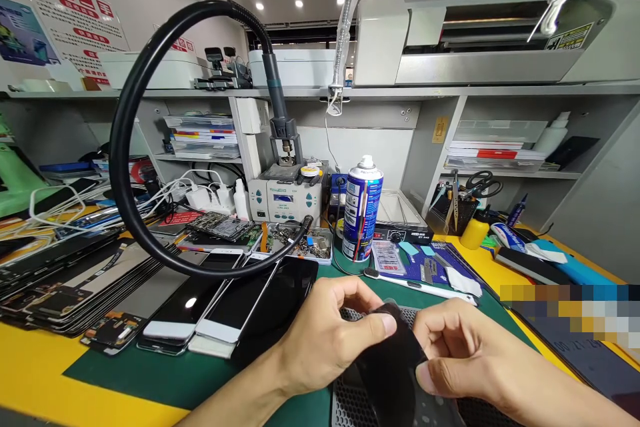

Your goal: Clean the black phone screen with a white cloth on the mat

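Observation:
My left hand is closed on the upper end of a thin, glossy black sheet, with its thumb flat on the face. The sheet looks bent, and I cannot make out its exact kind. At its right edge my right hand pinches with thumb and forefinger, where a greyish, spotted part shows. Under both hands lies a grey perforated pad on the green mat. Just beyond the hands are a white toothbrush and a blue spray can.
Phones and stacked screens fill the left side. A black hose loops up from a hot-air station. Circuit boards lie before it. At right stand a tool holder with scissors and a yellow bottle.

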`<state>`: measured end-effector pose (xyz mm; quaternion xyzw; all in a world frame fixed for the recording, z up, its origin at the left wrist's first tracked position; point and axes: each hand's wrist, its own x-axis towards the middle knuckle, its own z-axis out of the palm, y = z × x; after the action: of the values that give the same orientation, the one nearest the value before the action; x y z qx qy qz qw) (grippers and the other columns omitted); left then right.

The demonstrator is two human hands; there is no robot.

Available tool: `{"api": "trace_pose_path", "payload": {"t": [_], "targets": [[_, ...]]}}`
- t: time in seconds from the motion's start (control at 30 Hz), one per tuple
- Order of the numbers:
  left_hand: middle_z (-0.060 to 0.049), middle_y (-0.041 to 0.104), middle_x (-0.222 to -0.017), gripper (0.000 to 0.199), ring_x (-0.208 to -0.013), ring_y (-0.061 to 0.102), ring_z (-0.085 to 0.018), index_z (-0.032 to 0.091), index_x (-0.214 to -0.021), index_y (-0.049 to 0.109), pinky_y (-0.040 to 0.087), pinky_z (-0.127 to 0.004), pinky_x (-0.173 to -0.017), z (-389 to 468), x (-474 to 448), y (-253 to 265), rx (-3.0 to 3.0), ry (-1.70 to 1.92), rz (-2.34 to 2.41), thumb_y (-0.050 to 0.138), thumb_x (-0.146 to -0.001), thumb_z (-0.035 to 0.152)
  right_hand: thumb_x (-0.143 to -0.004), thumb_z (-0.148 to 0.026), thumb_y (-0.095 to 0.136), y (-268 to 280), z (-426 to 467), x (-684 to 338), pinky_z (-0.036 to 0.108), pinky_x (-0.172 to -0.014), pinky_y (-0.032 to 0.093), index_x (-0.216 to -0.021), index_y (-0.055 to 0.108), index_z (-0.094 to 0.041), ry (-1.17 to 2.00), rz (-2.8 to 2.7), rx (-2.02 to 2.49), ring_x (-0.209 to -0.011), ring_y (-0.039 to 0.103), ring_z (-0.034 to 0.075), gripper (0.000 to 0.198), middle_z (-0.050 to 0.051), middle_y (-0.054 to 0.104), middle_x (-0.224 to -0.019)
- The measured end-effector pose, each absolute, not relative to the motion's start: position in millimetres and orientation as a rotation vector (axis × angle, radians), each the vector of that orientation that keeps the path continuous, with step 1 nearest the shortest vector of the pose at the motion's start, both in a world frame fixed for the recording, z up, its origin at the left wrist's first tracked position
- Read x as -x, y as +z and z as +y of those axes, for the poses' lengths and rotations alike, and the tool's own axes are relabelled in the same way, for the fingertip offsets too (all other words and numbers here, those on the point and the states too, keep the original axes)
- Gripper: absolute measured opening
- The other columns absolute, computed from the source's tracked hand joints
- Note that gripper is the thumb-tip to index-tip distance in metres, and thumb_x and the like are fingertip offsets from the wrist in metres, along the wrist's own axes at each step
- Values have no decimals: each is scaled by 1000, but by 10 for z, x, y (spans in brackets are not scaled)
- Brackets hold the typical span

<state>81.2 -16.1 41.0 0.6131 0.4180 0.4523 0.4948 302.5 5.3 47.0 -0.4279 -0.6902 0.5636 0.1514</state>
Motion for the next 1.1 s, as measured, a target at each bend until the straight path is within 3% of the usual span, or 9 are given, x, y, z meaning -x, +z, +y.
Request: {"api": "trace_pose_path", "payload": {"t": [0.27,0.37,0.5,0.57,0.63,0.73,0.87,0.97,1.1], "targets": [[3,48,-61,34,-61,39,-11,15,-64,62,33,-25,-59,-132,-788,436,-1404,1055,1005,64,-89,38,-74,-27,70,489,82,-3023,29,-52,19,-61,41,-22,1663,-1994,1148,-56,27,11,32,-8,34,-55],[0,53,-64,48,-65,44,-13,14,-64,63,36,-26,-62,-121,-780,450,-1391,1023,973,50,-97,46,-74,-27,70,489,99,-3029,29,-52,18,-61,41,-21,1694,-1991,1120,-56,27,11,32,-8,34,-56],[2,53,-65,36,-64,44,-12,14,-72,64,35,-25,-60,-133,-787,436,-1380,961,927,70,-85,47,-76,-29,72,502,117,-3023,29,-53,18,-60,41,-21,1711,-1963,1077,-56,27,11,35,-8,35,-56],[4,51,-63,33,-61,42,-11,15,-70,60,33,-24,-57,-139,-789,420,-1361,963,908,78,-78,41,-81,-38,72,496,130,-3020,28,-54,20,-60,44,-20,1668,-1931,1056,-57,28,11,40,-7,36,-57],[3,52,-64,32,-60,43,-10,15,-68,59,35,-23,-57,-135,-785,411,-1321,1023,914,76,-81,39,-88,-53,67,484,149,-3022,26,-54,23,-63,50,-19,1638,-1809,1057,-57,29,12,45,-6,38,-60],[3,54,-64,32,-62,46,-11,16,-67,57,38,-23,-61,-115,-771,409,-1273,1151,972,74,-84,37,-91,-67,57,473,178,-3029,26,-59,34,-77,65,-18,1656,-1597,1107,-63,44,14,52,-1,53,-70],[4,52,-66,36,-65,45,-11,17,-67,54,38,-23,-62,-99,-762,395,-1264,1228,1014,72,-87,41,-83,-54,76,467,176,-3010,29,-73,44,-97,67,-19,1591,-1679,1039,-81,56,19,39,3,66,-90],[4,48,-67,39,-66,42,-11,18,-67,50,37,-23,-63,-96,-773,376,-1293,1241,1041,71,-87,44,-78,-45,83,437,148,-2980,28,-70,43,-89,62,-20,1506,-1719,1021,-78,54,17,34,-1,63,-85],[3,51,-70,37,-68,46,-13,18,-69,55,38,-25,-65,-98,-780,372,-1347,1196,1037,70,-87,46,-82,-50,76,431,134,-2982,28,-61,35,-76,61,-19,1372,-1760,1101,-66,46,15,35,-2,56,-73]]}}
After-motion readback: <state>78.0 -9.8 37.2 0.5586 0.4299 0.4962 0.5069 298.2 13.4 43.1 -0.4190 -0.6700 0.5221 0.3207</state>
